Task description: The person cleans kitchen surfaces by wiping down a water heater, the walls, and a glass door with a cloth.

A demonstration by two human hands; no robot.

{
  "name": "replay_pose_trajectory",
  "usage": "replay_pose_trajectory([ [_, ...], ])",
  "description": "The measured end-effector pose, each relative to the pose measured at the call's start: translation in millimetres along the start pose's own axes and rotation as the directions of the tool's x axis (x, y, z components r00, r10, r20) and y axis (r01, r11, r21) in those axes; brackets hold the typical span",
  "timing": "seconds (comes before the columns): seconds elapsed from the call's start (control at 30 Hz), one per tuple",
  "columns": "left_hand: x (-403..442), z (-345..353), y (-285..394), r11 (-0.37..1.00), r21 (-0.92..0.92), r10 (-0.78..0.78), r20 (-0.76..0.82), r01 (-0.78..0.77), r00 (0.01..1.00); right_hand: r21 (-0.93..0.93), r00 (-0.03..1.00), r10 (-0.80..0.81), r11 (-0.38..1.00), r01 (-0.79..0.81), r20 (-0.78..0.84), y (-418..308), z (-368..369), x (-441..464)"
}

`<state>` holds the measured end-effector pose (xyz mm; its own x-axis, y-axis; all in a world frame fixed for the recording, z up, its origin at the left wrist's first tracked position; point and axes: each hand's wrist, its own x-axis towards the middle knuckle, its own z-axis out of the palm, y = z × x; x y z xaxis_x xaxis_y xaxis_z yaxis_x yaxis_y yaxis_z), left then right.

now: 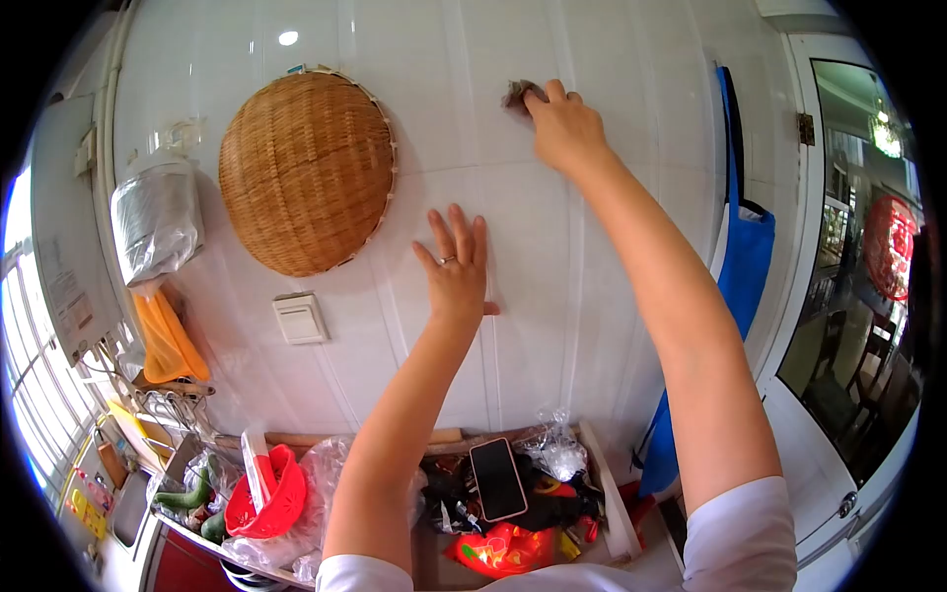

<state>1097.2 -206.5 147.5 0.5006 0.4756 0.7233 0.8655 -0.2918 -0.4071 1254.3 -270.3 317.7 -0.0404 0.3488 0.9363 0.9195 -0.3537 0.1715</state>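
My right hand [570,126] is raised high against the white tiled wall [493,138], its fingers closed on a crumpled grey-brown cloth [521,96] that touches the tiles. Lower down and to the left, my left hand [456,261] lies flat on the same wall with fingers spread and a ring on one finger. It holds nothing. Left of that hand hangs a round woven bamboo basket [308,173], its bulging side facing me. Below the basket is a white wall switch [300,319].
Below my arms stands a tray with a phone [498,479], a red plastic basket [271,496], bags and green vegetables [187,496]. A blue apron-like cloth [747,261] hangs right, beside a glass door [848,247]. An orange cloth [168,337] and a bagged roll [158,217] hang left.
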Motion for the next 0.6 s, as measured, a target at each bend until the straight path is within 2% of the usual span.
replay_pose_trajectory([
  [0.2, 0.5, -1.2, 0.8, 1.000, -0.002, -0.006, 0.008, 0.006, 1.000, 0.044, 0.997, 0.053, 0.998, -0.051, -0.053, -0.4, -2.4, 23.6],
  [0.43, -0.3, 8.8, 1.4, 1.000, 0.004, -0.010, -0.016, 0.010, 1.000, 0.031, 0.998, -0.061, 0.998, 0.062, -0.024, -11.3, 6.7, -10.9],
  [0.53, -2.1, 10.5, 0.8, 1.000, -0.003, 0.007, -0.055, -0.007, 0.998, 0.025, 0.997, 0.003, 1.000, -0.005, 0.083, -9.9, 0.7, -3.3],
  [0.6, -1.5, 6.7, 0.1, 1.000, 0.020, -0.001, -0.048, 0.002, 0.999, 0.040, 0.999, 0.039, 0.998, -0.040, 0.024, -7.3, -0.6, 12.2],
])
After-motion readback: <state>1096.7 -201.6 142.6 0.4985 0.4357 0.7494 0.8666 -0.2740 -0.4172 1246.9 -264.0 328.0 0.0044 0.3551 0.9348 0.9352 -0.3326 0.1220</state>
